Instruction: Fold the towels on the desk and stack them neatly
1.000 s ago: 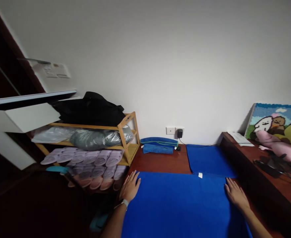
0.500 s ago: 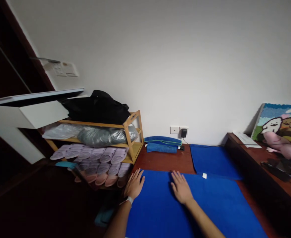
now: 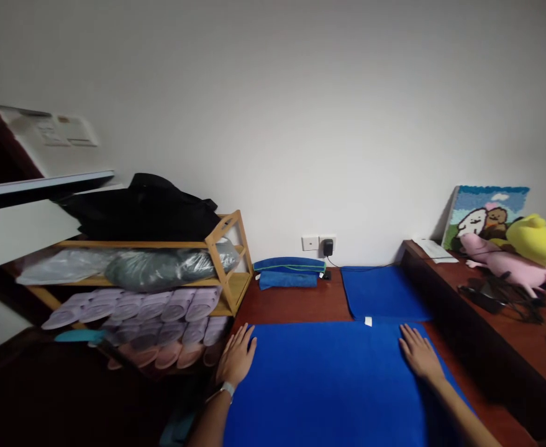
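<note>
A large blue towel [image 3: 323,379] lies spread flat over the reddish-brown wooden surface [image 3: 295,305]. My left hand [image 3: 236,357], with a watch [image 3: 227,388] at the wrist, rests on its far left corner, fingers stretched out. On the right side of the cloth, near its far right corner, my right hand [image 3: 420,354] lies flat with fingers spread. Behind it is a second blue towel [image 3: 384,292], laid flat; a small white tag [image 3: 368,321] shows where the two cloths meet. Folded blue towels [image 3: 289,273] sit against the wall.
At left stands a wooden rack [image 3: 235,279] with lilac slippers [image 3: 179,304] and a black bag [image 3: 146,208]. A charger [image 3: 328,247] is plugged into the wall. A raised ledge [image 3: 482,273] at right bears a pink plush toy [image 3: 500,257] and a yellow one [image 3: 540,241].
My right hand has slid rightward across the blue towel, from its middle to near the far right corner. The left hand stays at the left corner. The view has turned to the right.
</note>
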Motion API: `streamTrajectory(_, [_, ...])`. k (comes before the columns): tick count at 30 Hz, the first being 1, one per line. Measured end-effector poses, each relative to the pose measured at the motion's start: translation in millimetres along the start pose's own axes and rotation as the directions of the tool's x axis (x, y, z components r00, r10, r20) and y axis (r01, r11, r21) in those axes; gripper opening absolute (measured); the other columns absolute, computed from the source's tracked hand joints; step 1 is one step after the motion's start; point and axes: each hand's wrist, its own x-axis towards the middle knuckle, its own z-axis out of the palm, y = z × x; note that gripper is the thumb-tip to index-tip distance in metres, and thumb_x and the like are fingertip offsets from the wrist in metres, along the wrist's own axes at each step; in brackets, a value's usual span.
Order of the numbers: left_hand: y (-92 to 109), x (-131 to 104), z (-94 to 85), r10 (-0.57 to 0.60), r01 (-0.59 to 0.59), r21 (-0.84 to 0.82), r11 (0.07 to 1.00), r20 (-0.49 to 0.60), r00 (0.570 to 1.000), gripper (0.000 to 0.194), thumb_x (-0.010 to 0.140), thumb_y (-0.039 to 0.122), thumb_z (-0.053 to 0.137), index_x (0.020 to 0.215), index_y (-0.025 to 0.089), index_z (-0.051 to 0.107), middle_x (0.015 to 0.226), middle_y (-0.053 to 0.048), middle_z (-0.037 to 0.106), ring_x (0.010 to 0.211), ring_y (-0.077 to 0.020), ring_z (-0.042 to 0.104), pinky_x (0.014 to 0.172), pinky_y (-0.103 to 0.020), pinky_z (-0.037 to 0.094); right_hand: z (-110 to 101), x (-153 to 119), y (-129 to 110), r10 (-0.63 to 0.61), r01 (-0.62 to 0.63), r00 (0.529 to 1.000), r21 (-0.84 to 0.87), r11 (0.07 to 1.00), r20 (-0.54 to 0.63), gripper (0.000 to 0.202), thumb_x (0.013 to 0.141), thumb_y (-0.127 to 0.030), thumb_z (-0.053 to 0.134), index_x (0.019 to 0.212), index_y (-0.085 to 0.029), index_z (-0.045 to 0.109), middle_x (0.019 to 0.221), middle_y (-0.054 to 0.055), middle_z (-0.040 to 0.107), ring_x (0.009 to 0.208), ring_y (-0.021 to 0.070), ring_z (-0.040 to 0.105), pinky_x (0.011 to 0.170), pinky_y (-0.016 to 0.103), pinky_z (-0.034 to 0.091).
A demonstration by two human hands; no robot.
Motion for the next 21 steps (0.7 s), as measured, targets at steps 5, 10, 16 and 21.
streamTrajectory(5, [-2.8, 2.8, 1.2, 0.017, -0.018, 0.031, 0.999, 0.009, 1.0, 0.055, 0.1, 0.043, 0.034, 0.146, 0.021, 0.054, 0.157, -0.01, 0.051, 0.145, -0.0236, 0.047, 0.122, -0.047, 0.034, -3.1, 14.1, 73.5, 0.076, -0.077, 0.997, 0.026, 0.997, 0.014, 0.069, 0.098, -0.05, 0.02, 0.16, -0.022, 0.033, 0.167, 0.003, 0.034, 0.155, 0.0237, 0.026, 0.126, 0.048, 0.023])
streamTrajectory(10, [1.7, 5.1, -9.1, 0.008, -0.019, 0.162, 0.987, 0.072, 0.997, 0.057, 0.097, 0.039, 0.032, 0.147, 0.022, 0.054, 0.158, -0.008, 0.049, 0.146, -0.0253, 0.045, 0.122, -0.05, 0.031, 1.9, 14.0, 74.8, 0.08, -0.073, 0.995, 0.107, 0.992, -0.058, 0.067, 0.098, -0.052, 0.022, 0.159, -0.026, 0.036, 0.166, 0.001, 0.035, 0.155, 0.0224, 0.025, 0.127, 0.048, 0.016])
streamTrajectory(16, [69.8, 7.3, -37.5, 0.037, -0.03, 0.121, 0.992, -0.056, 0.998, 0.054, 0.093, 0.036, 0.034, 0.135, 0.018, 0.063, 0.142, -0.011, 0.066, 0.139, -0.0299, 0.053, 0.121, -0.052, 0.034, -0.5, 13.4, 74.2, 0.074, -0.06, 0.995, 0.208, 0.976, -0.063, 0.066, 0.099, -0.053, 0.021, 0.158, -0.029, 0.038, 0.165, 0.0, 0.038, 0.154, 0.0219, 0.027, 0.126, 0.048, 0.017])
streamTrajectory(21, [262.6, -64.4, -24.8, 0.296, -0.284, -0.262, 0.922, 0.007, 0.955, 0.037, 0.093, 0.022, 0.041, 0.114, 0.027, 0.072, 0.119, -0.008, 0.074, 0.115, -0.0263, 0.065, 0.105, -0.045, 0.05, -1.8, 12.9, 78.6, 0.058, -0.039, 0.996, 0.246, 0.968, -0.07, 0.064, 0.099, -0.054, 0.02, 0.155, -0.033, 0.042, 0.164, -0.003, 0.04, 0.153, 0.0214, 0.028, 0.126, 0.049, 0.019])
